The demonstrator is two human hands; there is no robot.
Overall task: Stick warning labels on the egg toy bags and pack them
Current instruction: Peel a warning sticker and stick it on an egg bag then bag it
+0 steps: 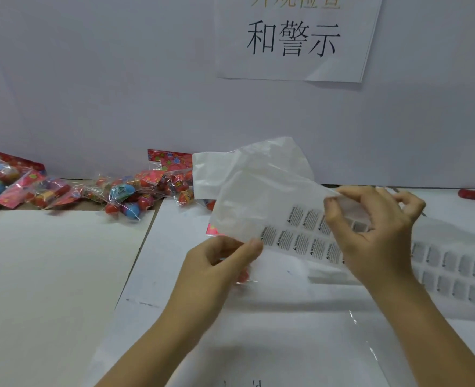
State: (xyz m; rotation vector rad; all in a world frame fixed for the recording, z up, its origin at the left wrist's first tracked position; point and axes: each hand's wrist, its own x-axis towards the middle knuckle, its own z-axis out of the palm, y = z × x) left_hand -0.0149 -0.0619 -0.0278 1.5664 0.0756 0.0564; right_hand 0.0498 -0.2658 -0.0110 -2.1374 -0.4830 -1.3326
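A long white sheet of warning labels (295, 233) is lifted off the table in the middle, its empty backing curling up behind. My left hand (225, 261) pinches the sheet's lower left edge. My right hand (376, 227) pinches at the sheet's upper edge with thumb and forefinger. The rest of the label sheet (454, 269) trails off to the right on the table. Several clear egg toy bags (127, 194) with red card headers lie in a heap along the back wall. Part of one pink and red bag (212, 229) shows under the sheet.
A large white board (49, 275) covers the table's left half. A clear plastic bag (314, 344) lies flat near the front edge. A red object (473, 194) sits at the back right. A paper sign (295, 37) hangs on the white wall.
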